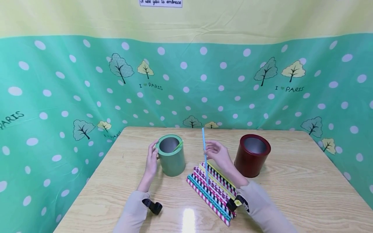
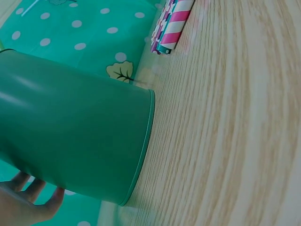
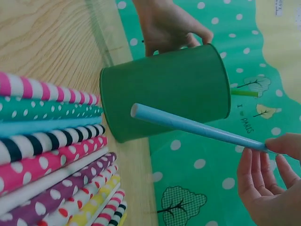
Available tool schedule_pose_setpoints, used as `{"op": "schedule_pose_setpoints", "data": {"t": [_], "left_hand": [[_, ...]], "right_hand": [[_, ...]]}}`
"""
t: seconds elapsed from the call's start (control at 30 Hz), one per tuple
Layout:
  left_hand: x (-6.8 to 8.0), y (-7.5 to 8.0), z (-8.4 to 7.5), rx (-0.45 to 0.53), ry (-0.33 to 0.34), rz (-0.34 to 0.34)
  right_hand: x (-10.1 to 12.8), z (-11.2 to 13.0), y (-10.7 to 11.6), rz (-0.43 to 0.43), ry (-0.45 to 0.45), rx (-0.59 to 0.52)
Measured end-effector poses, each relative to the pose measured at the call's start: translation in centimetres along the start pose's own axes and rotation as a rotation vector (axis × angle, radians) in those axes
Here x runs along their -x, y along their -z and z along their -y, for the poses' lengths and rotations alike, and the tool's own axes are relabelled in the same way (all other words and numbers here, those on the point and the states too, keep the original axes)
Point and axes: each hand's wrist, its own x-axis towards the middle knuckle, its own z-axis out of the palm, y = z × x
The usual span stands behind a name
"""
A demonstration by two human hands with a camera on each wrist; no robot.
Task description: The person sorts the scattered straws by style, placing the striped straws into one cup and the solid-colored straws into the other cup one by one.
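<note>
The right hand (image 1: 219,154) pinches a light blue straw (image 1: 205,155) between thumb and fingertips, holding it nearly upright. The straw's lower end hangs just above a row of patterned straws (image 1: 211,191) that lies on the wooden table (image 1: 291,194) directly under and in front of this hand. In the right wrist view the fingers (image 3: 256,174) curl loosely below the straw while the thumb presses on it.

To the left of that hand stands a green cup (image 1: 171,156), upright, with a green straw (image 1: 178,146) leaning inside against its rim. The left hand (image 1: 151,160) rests against the cup's far left side, fingers nearly straight and lying flat on the wall. To the right of the right hand, just beside it, a dark red cup (image 1: 252,155) stands upright.
</note>
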Motion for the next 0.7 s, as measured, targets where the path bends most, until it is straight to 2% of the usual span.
{"op": "schedule_pose_setpoints", "data": {"t": [0.23, 0.4, 0.43, 0.5, 0.57, 0.63, 0.7], "left_hand": [[0.0, 0.0, -0.1, -0.007, 0.007, -0.004], [0.4, -0.2, -1.5, 0.003, 0.019, -0.004], [0.5, -0.2, -1.8, 0.004, 0.019, -0.005], [0.7, -0.3, -2.4, 0.003, 0.017, -0.005], [0.8, -0.4, -2.7, 0.005, 0.013, -0.004], [0.7, -0.4, -2.5, 0.021, 0.015, 0.001], [0.5, -0.3, -1.9, 0.030, 0.010, 0.005]], "right_hand": [[0.2, 0.8, -0.6, -0.024, -0.023, -0.037], [0.3, 1.4, -1.1, -0.030, 0.027, -0.080], [-0.3, 0.4, -0.9, -0.009, 0.077, -0.114], [-0.7, -0.1, -0.9, 0.004, 0.125, -0.150], [-1.6, -1.6, -0.7, 0.019, 0.168, -0.186], [-3.2, -4.2, -0.2, 0.039, 0.217, -0.218], [-3.8, -5.0, -0.2, 0.021, 0.211, -0.224]]}}
